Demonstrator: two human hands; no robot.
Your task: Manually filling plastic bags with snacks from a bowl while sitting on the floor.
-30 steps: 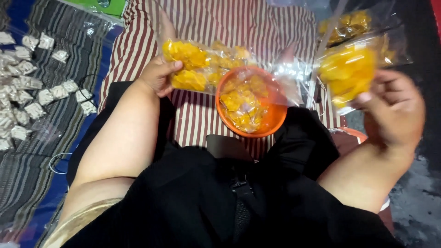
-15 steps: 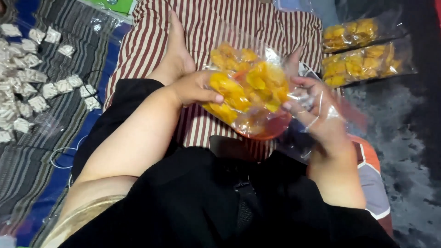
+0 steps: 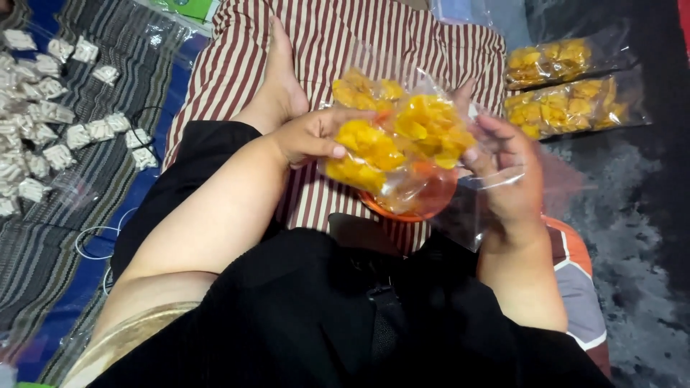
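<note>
A seated person's left hand [image 3: 313, 136] and right hand [image 3: 507, 169] grip a clear plastic bag of yellow-orange snacks [image 3: 395, 140] from opposite sides, fingers curled around the film, holding it over the lap. The bag hangs just above an orange bowl [image 3: 413, 205], which it mostly hides; whether the 2 touch is unclear. The bowl sits on a red-and-white striped cloth [image 3: 338, 36], beside the person's bare foot [image 3: 277, 86]. At upper right, 2 more filled bags [image 3: 568, 86] lie side by side on a dark grey rug [image 3: 625, 215]. At far left, small white packets [image 3: 50, 108] are scattered across a striped mat [image 3: 108, 43].
</note>
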